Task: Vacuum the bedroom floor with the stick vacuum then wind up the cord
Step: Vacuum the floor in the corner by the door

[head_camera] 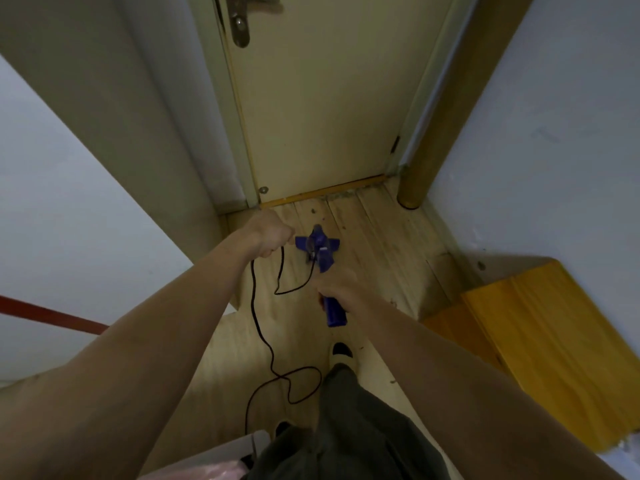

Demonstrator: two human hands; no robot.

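By the door (pixel 322 98), left hand (pixel 270 237) gripping cord (pixel 256 317), right hand (pixel 341 287) holding vacuum (pixel 320 249)

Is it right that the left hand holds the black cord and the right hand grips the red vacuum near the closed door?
Not quite: the head view shows the vacuum is blue, not red. The left hand does hold the black cord, and the right hand grips the vacuum near the closed door.

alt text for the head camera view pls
Seen from above, a person's right hand grips a blue plastic stick vacuum on the pale wooden floor before a closed cream door, while the left hand holds its thin black cord.
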